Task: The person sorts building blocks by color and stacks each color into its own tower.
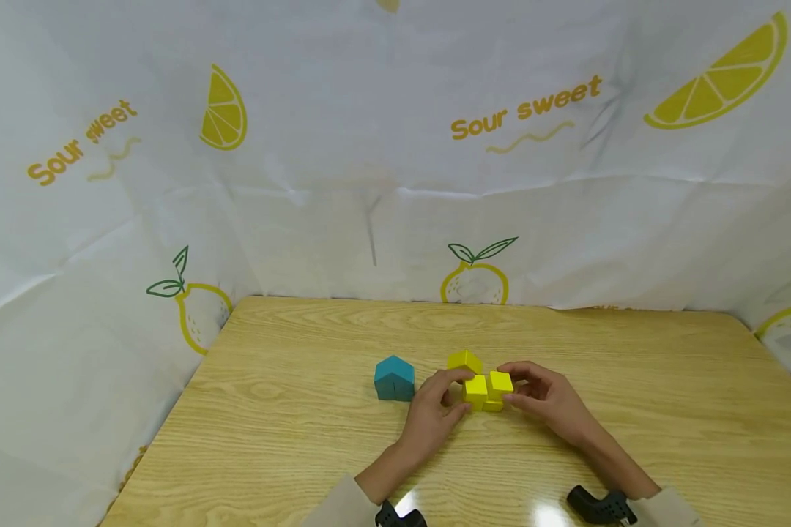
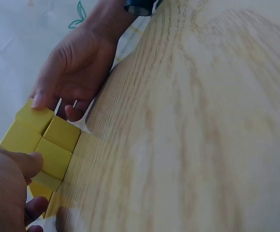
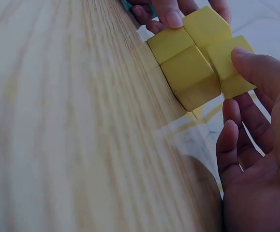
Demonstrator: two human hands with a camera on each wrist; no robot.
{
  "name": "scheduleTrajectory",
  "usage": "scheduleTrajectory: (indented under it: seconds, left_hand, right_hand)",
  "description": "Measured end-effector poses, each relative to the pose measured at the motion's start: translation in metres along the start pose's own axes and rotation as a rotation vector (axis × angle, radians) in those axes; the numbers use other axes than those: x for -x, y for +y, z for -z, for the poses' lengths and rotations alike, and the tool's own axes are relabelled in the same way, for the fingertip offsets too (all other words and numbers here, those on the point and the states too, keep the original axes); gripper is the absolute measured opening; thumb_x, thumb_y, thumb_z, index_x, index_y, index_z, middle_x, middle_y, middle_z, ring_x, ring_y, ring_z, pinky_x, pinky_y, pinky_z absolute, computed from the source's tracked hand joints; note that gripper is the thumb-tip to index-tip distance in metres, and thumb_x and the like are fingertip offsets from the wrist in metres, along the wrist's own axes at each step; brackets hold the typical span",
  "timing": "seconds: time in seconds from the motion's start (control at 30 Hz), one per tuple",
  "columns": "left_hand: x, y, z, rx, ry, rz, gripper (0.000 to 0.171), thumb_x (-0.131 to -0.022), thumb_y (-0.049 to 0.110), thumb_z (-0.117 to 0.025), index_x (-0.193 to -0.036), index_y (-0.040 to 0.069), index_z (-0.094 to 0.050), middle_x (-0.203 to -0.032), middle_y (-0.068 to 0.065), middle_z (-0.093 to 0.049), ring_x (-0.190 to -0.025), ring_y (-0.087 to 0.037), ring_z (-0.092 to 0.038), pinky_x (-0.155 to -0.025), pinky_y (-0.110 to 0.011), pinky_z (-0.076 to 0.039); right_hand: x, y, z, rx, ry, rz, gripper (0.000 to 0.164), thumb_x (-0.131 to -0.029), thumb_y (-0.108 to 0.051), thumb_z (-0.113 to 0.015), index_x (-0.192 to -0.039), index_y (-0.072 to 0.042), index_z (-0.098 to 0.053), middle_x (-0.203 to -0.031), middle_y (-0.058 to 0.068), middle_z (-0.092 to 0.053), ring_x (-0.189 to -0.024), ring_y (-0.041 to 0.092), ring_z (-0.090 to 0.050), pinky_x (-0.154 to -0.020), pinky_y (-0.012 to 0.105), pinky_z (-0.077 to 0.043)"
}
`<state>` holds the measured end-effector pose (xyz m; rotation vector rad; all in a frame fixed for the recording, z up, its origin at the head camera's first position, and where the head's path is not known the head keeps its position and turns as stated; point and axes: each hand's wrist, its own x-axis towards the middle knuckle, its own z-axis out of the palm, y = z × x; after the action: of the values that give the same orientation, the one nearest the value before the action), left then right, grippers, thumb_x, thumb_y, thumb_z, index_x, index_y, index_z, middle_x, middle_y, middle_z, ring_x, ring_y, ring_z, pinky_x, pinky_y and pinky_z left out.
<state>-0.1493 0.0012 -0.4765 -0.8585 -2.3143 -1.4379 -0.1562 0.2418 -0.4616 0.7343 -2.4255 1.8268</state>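
Note:
Several yellow blocks stand together on the wooden table, stacked two high. My left hand (image 1: 428, 413) grips the left side of the stack, its thumb on the near face of the upper left yellow block (image 1: 475, 388). From the right, my right hand (image 1: 554, 404) pinches the upper right yellow cube (image 3: 229, 60) between thumb and fingers. This cube sits slightly out of line with its neighbour, over a lower yellow block (image 3: 190, 79). Another yellow block (image 1: 463, 360) with a slanted top stands just behind, partly hidden by my left fingers.
A blue house-shaped block pair (image 1: 394, 379) stands left of my left hand. The wooden table (image 1: 290, 432) ends at a white cloth (image 1: 343, 219) with lemon prints, hanging behind and along the left side. Dark wrist cameras (image 1: 600, 505) sit at both sleeves.

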Motion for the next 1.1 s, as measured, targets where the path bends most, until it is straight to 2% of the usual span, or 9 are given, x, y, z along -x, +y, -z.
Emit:
scheduleTrajectory:
  seconds: [0.7,1.1]
  left_hand:
    - [-0.0004,0.0006,-0.0001,0.002,0.003,-0.021,0.046,-0.084,0.005,-0.072,-0.126,0.015,-0.056,-0.108,0.003,-0.059,-0.069,-0.019,-0.045,-0.065,-0.020,-0.037]
    - [-0.0002,0.0001,-0.0009,-0.002,0.003,-0.006,0.049,-0.083,0.004,-0.073,-0.126,0.019,-0.056,-0.107,0.004,-0.059,-0.069,-0.019,-0.045,-0.064,-0.019,-0.037]
  right_hand:
    - [-0.0005,-0.0013,-0.0042,0.007,-0.017,0.011,0.039,-0.088,-0.001,-0.067,-0.126,-0.003,-0.057,-0.110,0.014,-0.060,-0.079,0.023,-0.060,-0.066,0.029,-0.051]
    - [-0.0008,-0.0001,-0.0044,-0.011,-0.024,0.011,0.039,-0.088,-0.001,-0.068,-0.125,-0.003,-0.058,-0.111,0.014,-0.060,-0.080,0.022,-0.060,-0.066,0.029,-0.052]
